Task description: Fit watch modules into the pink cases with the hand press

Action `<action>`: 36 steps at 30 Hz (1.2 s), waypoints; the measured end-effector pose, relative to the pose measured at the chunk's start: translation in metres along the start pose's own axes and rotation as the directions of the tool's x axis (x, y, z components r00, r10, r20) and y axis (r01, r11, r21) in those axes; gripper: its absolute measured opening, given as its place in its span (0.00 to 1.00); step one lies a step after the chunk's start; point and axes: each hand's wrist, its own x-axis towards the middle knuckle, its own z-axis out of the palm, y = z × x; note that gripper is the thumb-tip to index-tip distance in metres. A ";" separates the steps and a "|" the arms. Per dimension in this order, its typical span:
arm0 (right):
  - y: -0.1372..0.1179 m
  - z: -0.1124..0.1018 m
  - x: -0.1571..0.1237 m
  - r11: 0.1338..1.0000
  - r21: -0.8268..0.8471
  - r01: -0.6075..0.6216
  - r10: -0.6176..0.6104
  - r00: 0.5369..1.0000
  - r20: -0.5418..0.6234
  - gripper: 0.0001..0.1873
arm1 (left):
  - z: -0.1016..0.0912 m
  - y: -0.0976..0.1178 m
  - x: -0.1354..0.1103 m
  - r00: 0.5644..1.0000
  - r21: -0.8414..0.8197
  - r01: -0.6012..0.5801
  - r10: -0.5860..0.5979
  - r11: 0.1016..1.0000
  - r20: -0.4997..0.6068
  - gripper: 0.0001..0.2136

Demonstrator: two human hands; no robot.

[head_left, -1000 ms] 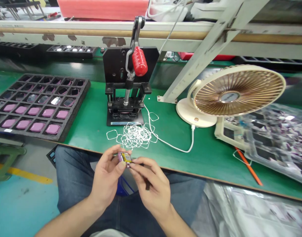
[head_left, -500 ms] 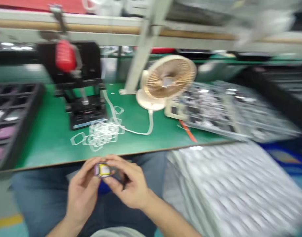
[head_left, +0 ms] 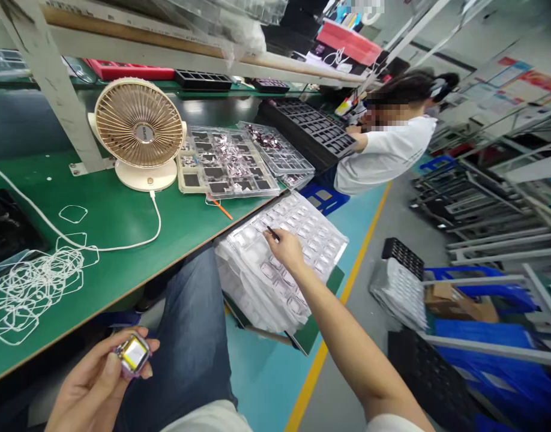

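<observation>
My left hand [head_left: 107,375] is closed around a small watch case [head_left: 135,354] with a purple body and a yellow-edged, pale square face, held over my lap. Stretched out to the right, my right hand [head_left: 285,251] grips a thin dark stick-like tool [head_left: 272,233]; its exact kind I cannot make out. That hand is over a stack of clear plastic blister trays [head_left: 239,264] beside the bench. Several rounded-square frame parts lie in the top tray's pockets. Whether my fingertips touch the tray is unclear.
On the green bench [head_left: 117,234] are a pile of thin white rings [head_left: 36,288], a fan [head_left: 143,132] with a white cable, clear trays of small parts [head_left: 230,162] and an orange stick [head_left: 221,208]. A co-worker [head_left: 388,144] sits at the far right.
My view has swung to the right. My right hand has left the watch case and reached out over the blister trays; my left hand keeps the case, now low at the left.
</observation>
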 end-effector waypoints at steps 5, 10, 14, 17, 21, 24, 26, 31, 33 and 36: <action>-0.018 0.034 0.006 0.988 -0.137 0.078 -0.055 0.985 0.162 0.15 | 0.008 -0.011 0.004 0.999 0.019 -0.010 0.009 1.000 0.054 0.19; -0.036 0.046 0.005 0.962 -0.272 0.027 0.022 0.984 0.178 0.19 | 0.012 -0.016 0.004 0.999 0.033 -0.015 0.014 0.999 0.038 0.19; -0.035 0.040 0.014 0.947 -0.322 -0.003 0.066 0.981 0.184 0.22 | 0.014 -0.018 0.005 0.998 0.001 -0.049 0.049 0.999 0.031 0.17; -0.035 0.038 0.014 0.942 -0.337 0.001 0.068 0.979 0.193 0.23 | 0.013 -0.019 0.007 0.998 -0.039 -0.050 0.051 0.998 0.040 0.18; -0.040 0.042 0.008 0.940 -0.332 0.080 -0.011 0.979 0.205 0.19 | 0.007 -0.021 0.011 0.997 -0.069 -0.049 0.053 0.996 0.061 0.20; -0.040 0.038 0.006 0.941 -0.317 0.123 -0.067 0.981 0.183 0.17 | 0.001 -0.021 0.012 0.997 -0.078 -0.043 0.047 0.996 0.059 0.21; -0.039 0.029 0.001 0.947 -0.297 0.119 -0.080 0.987 0.139 0.18 | -0.001 -0.018 0.011 0.997 -0.096 -0.036 0.042 0.995 0.058 0.22; -0.059 0.005 -0.049 0.978 -0.105 0.179 -0.179 0.984 0.016 0.20 | -0.004 -0.012 0.012 0.984 -0.203 -0.035 0.069 0.979 0.165 0.19; -0.085 0.004 -0.084 0.913 0.215 0.347 -0.347 0.937 -0.039 0.20 | -0.004 -0.012 0.017 0.968 -0.246 -0.059 0.116 0.968 0.224 0.17; -0.141 0.013 -0.137 0.572 0.708 0.415 -0.571 0.821 -0.020 0.14 | -0.005 -0.013 0.023 0.940 -0.264 -0.122 0.197 0.957 0.278 0.17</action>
